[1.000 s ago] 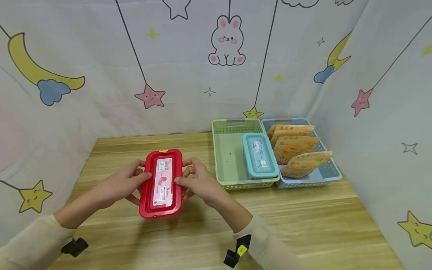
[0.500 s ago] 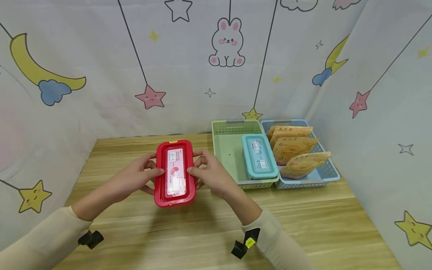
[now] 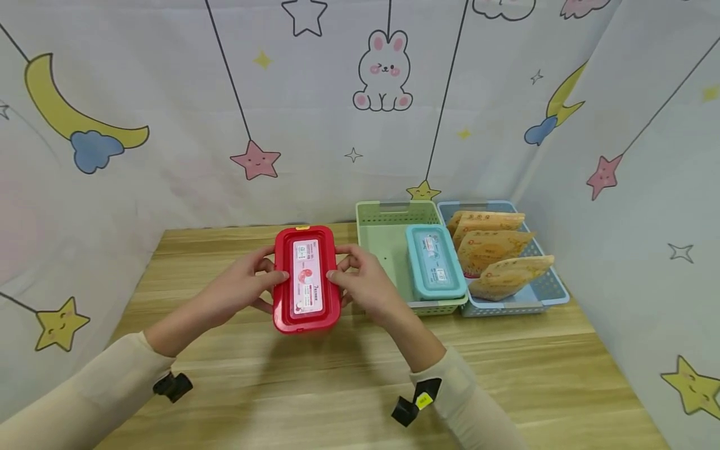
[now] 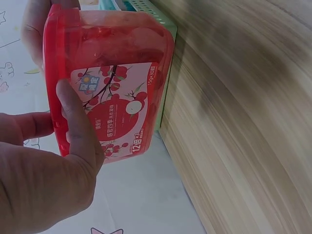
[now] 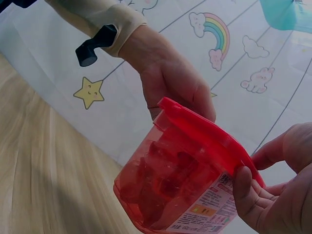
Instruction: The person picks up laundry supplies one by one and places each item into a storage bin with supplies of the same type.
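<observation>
A red translucent box of laundry pods [image 3: 307, 278] with a red lid and pink label is held above the table, its lid facing up. My left hand [image 3: 254, 278] grips its left rim, thumb on the lid edge. On the opposite rim my right hand [image 3: 362, 281] does the same. In the left wrist view, a cherry-printed label [image 4: 117, 107] covers the box's side, and the left fingers lie along the lid's rim. Through the clear wall in the right wrist view, soft pods [image 5: 161, 180] show inside the box.
A green basket [image 3: 375, 250] at the back right holds a turquoise lidded box [image 3: 436, 262]. Touching its right side, a blue basket [image 3: 544, 289] holds several tan paper packets [image 3: 492, 250]. Everything stands on a wood-grain table [image 3: 349, 381], with printed cloth walls [image 3: 315, 125] behind and beside.
Both hands have carried the red box to the right and farther back, towards the green basket. Their grip on it stays the same. The baskets have not moved.
</observation>
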Tool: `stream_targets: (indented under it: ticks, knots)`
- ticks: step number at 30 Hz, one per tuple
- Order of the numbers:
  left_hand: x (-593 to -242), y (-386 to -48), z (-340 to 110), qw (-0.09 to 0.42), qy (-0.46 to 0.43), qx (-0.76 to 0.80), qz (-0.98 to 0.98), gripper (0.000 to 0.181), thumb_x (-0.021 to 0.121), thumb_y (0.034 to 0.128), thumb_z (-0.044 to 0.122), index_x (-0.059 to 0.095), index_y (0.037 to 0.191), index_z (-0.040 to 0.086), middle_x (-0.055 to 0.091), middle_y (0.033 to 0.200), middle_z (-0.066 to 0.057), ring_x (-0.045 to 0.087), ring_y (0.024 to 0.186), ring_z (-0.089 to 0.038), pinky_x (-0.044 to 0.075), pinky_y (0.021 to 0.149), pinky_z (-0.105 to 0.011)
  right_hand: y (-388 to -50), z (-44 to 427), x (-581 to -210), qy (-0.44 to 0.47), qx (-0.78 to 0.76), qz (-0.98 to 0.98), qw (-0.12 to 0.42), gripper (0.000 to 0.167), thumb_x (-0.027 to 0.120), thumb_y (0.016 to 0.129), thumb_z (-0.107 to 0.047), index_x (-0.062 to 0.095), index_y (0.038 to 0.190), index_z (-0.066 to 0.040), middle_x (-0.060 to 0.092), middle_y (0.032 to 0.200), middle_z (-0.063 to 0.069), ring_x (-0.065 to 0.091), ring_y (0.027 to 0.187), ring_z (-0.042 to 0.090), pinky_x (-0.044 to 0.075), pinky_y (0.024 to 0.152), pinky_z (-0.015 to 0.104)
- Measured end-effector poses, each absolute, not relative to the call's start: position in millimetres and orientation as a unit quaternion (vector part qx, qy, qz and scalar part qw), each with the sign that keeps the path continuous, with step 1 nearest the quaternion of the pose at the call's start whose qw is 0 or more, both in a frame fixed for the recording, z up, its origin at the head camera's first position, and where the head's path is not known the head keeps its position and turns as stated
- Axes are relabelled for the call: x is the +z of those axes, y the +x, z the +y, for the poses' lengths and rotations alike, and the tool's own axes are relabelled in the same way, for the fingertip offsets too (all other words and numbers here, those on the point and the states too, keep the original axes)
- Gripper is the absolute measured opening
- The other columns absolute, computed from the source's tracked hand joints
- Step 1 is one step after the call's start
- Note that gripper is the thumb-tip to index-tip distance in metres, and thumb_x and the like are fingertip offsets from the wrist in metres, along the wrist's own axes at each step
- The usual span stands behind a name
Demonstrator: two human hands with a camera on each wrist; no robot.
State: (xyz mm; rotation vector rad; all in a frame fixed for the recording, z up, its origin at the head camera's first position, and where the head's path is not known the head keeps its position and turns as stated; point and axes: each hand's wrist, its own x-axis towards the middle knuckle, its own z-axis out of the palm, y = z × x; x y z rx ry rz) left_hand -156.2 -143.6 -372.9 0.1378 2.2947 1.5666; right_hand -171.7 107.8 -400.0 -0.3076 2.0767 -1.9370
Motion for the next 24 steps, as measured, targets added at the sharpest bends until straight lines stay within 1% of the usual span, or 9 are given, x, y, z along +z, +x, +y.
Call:
stream_targets:
  ticks: [9, 18, 24]
  knots:
    - [-367.9, -167.0, -129.2, 0.163, 0.062, 0.562, 0.808, 0.088, 0.076, 0.0975, 0.017, 0.024, 0.167, 0.005, 0.054, 0.129, -0.025, 0.070, 0.101, -0.034, 0.065, 0.074, -0.047, -179.9, 120.6, -397.9, -0.106, -0.680, 0.718, 0.106, 0.051, 0.068, 0.099, -0.005, 0.055, 0.149, -0.004, 0.060, 0.105, 0.015, 0.062, 0.067, 0.020, 0.059, 0.058, 0.030]
    - [-360.2, -178.6, -111.2, 0.160, 0.072, 0.572, 0.801, 0.086, 0.076, 0.0974, 0.013, 0.026, 0.167, 0.005, 0.054, 0.128, -0.026, 0.070, 0.099, -0.033, 0.065, 0.074, -0.047, -184.6, 138.3, -386.4, -0.102, -0.688, 0.711, 0.105, 0.051, 0.065, 0.102, -0.005, 0.052, 0.151, -0.003, 0.059, 0.107, 0.017, 0.066, 0.072, 0.022, 0.061, 0.061, 0.033]
    - [-360.5, -187.7, -102.3, 0.157, 0.081, 0.574, 0.800, 0.085, 0.075, 0.0977, 0.015, 0.027, 0.167, 0.005, 0.054, 0.128, -0.024, 0.070, 0.100, -0.032, 0.065, 0.075, -0.046, -189.7, 148.8, -383.5, -0.102, -0.689, 0.711, 0.096, 0.050, 0.065, 0.102, -0.006, 0.054, 0.151, -0.004, 0.059, 0.106, 0.018, 0.067, 0.070, 0.023, 0.061, 0.060, 0.033]
